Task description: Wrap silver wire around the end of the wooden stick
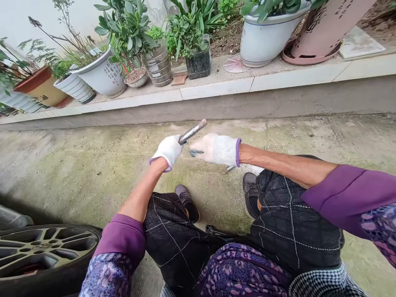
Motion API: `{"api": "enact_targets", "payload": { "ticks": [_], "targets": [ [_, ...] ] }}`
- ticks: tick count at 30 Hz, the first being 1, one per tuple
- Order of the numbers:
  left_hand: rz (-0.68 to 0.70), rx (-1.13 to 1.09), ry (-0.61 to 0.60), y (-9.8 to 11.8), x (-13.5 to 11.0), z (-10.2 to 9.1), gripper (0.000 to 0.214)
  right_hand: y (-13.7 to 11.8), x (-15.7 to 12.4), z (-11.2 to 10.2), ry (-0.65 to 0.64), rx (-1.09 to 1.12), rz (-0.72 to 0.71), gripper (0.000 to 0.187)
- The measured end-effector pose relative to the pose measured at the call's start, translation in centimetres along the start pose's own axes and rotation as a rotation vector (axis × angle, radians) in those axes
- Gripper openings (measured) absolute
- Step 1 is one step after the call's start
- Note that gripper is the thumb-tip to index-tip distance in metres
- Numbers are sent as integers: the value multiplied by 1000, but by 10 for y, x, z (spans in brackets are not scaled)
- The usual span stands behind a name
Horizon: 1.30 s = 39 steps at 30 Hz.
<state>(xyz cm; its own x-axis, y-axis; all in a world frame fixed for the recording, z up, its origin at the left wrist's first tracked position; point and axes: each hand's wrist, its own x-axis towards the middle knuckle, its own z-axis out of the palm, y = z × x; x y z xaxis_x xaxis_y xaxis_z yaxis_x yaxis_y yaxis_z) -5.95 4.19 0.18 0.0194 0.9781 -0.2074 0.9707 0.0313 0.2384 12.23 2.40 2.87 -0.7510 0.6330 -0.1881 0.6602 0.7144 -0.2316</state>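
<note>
Both my hands wear white knit gloves with purple cuffs. My left hand point(168, 150) is closed round one end of a grey metal rod point(193, 131) that points up and to the right. My right hand point(215, 149) is closed close beside it, with a small dark pointed piece point(196, 152) sticking out from its fingers toward the left hand. Something thin also pokes out below the right wrist; I cannot make out what it is. Both hands hover above the concrete ground point(93, 165), over my knees and dark shoes.
A raised kerb point(216, 88) runs across the back, lined with several potted plants, a large white pot point(266, 39) and a pink pot point(328, 29). A car wheel with a silver rim point(43, 251) lies at the lower left.
</note>
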Motion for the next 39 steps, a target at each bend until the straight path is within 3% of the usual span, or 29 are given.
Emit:
{"api": "enact_targets", "payload": {
  "ticks": [5, 10, 17, 21, 25, 28, 33, 39],
  "targets": [
    [67, 566, -18, 7, -4, 6, 31, 7, 2, -8, 7, -70, 68, 35],
    [263, 666, -110, 23, -23, 13, 34, 38, 5, -5, 89, -18, 158, 33],
    [288, 509, -121, 21, -24, 4, 37, 70, 8, 4, 86, 377, 102, 27],
    [299, 327, -108, 19, -24, 4, 33, 74, 5, 8, -14, 567, 55, 24],
    [325, -18, 1, 15, -17, 2, 33, 66, 5, 10, -39, 712, 215, 27],
    [260, -81, 66, 6, -4, -1, 34, 57, 10, 11, -7, 591, 230, 27],
    [113, 342, 21, -4, 14, 4, 33, 33, 19, 11, 20, 155, 30, 26],
    [231, 619, -119, 16, -1, 15, 36, 20, 15, -7, 23, -32, 108, 32]
  ]
}}
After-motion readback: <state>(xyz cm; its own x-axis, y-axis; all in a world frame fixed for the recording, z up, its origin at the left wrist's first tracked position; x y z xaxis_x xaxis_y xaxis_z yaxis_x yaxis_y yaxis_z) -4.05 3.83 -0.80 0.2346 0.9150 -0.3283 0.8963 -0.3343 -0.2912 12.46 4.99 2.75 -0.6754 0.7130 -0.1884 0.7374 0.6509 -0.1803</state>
